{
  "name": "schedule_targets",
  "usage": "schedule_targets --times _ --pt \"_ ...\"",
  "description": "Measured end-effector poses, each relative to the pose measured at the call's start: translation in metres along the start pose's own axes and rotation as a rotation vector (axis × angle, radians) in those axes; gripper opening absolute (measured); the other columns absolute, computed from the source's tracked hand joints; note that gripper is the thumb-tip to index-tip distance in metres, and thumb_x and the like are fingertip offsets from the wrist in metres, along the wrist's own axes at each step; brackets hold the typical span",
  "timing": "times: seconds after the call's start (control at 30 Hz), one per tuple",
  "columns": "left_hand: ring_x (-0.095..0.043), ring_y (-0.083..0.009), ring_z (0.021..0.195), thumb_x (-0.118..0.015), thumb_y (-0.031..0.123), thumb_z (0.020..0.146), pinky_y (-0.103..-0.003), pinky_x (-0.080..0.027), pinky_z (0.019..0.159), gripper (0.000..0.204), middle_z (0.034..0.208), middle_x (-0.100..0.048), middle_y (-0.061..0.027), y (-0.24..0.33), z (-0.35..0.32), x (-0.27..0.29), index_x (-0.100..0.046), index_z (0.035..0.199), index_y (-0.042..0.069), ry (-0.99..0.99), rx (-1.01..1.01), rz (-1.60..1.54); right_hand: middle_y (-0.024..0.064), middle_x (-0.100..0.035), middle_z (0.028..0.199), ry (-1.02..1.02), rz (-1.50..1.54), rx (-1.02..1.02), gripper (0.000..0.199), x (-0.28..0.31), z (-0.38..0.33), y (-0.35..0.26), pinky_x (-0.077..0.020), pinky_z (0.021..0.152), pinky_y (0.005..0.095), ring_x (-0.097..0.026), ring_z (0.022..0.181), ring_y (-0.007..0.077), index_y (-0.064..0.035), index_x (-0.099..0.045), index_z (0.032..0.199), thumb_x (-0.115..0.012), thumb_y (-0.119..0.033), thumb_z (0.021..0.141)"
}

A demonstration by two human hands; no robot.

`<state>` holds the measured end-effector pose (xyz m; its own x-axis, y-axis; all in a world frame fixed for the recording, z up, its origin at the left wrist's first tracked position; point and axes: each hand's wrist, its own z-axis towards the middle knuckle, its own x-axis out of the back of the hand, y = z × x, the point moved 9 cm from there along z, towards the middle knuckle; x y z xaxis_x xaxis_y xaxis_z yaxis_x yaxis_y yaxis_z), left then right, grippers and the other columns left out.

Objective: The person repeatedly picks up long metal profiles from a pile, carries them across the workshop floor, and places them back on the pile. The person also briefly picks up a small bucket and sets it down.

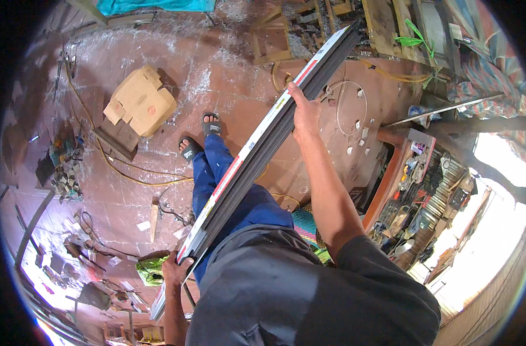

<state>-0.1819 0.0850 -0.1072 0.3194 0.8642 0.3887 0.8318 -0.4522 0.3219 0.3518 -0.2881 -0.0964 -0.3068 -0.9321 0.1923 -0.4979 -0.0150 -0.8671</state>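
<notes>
I carry a long dark ribbed metal profile (pixel 248 167) slantwise across my body. A white and red printed strip runs along its upper left side. Whether it is one piece or several bars together, I cannot tell. My right hand (pixel 307 113) grips it past the middle, toward its far upper right end, with the thumb over the strip. Around the lower left part my left hand (pixel 175 270) is closed, close to my hip. Part of the near end is hidden behind my left hand and forearm.
A flattened cardboard box (pixel 142 101) lies on the reddish tiled floor. Yellow hose (pixel 130 177) curves across the floor at left. Wooden frames (pixel 303 29) stand near the far end. Right of me is a shelf (pixel 415 196) crowded with tools. Scraps and cables litter the left side.
</notes>
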Motion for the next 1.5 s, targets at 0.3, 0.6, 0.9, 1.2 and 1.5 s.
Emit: schedule_targets --times 0.3,0.6,0.9,1.2,1.5 --pt "-0.069 -0.0329 0.073 -0.076 0.075 0.073 -0.046 -0.052 0.070 0.083 0.075 -0.067 -0.0225 0.049 0.017 0.005 -0.068 0.101 -0.003 -0.029 -0.026 -0.034 0.0037 -0.067 0.091 -0.005 -0.012 -0.024 0.032 0.005 0.042 -0.014 -0.0548 0.071 0.0357 -0.066 0.080 0.0177 -0.0005 -0.067 0.110 -0.081 -0.021 0.090" --pt "-0.071 -0.0455 0.081 -0.080 0.071 0.068 -0.051 -0.053 0.076 0.078 0.080 -0.070 -0.0258 0.066 0.020 0.019 -0.069 0.099 0.000 -0.029 0.087 0.141 0.0077 -0.068 0.092 0.021 0.040 -0.136 0.031 0.001 0.048 -0.017 -0.0546 0.064 0.0371 -0.068 0.076 0.0211 -0.0005 -0.069 0.106 -0.082 -0.021 0.088" --pt "-0.072 -0.0436 0.082 -0.078 0.072 0.070 -0.051 -0.054 0.075 0.077 0.083 -0.072 -0.0249 0.074 0.023 0.017 -0.072 0.101 0.002 -0.034 0.100 0.138 0.0089 -0.068 0.092 0.026 0.061 -0.170 0.035 0.003 0.058 -0.018 -0.0559 0.071 0.0397 -0.067 0.079 0.0218 0.0039 -0.069 0.106 -0.082 -0.022 0.087" --pt "-0.070 -0.0446 0.079 -0.072 0.078 0.072 -0.054 -0.051 0.074 0.081 0.076 -0.068 -0.0267 0.082 0.024 0.024 -0.069 0.091 0.000 0.042 0.052 0.129 0.0129 -0.073 0.111 0.097 -0.070 0.041 0.045 0.011 0.073 -0.020 -0.0508 0.090 0.0365 -0.067 0.096 0.0231 0.0057 -0.072 0.113 -0.085 -0.026 0.084" --pt "-0.073 -0.0436 0.088 -0.078 0.067 0.068 -0.052 -0.056 0.082 0.069 0.087 -0.074 -0.0250 0.080 0.025 0.024 -0.077 0.099 0.005 0.020 0.158 0.171 0.0157 -0.069 0.127 0.154 -0.225 0.097 0.063 0.013 0.077 -0.027 -0.0478 0.102 0.0382 -0.065 0.112 0.0273 0.0080 -0.059 0.136 -0.082 -0.023 0.086"
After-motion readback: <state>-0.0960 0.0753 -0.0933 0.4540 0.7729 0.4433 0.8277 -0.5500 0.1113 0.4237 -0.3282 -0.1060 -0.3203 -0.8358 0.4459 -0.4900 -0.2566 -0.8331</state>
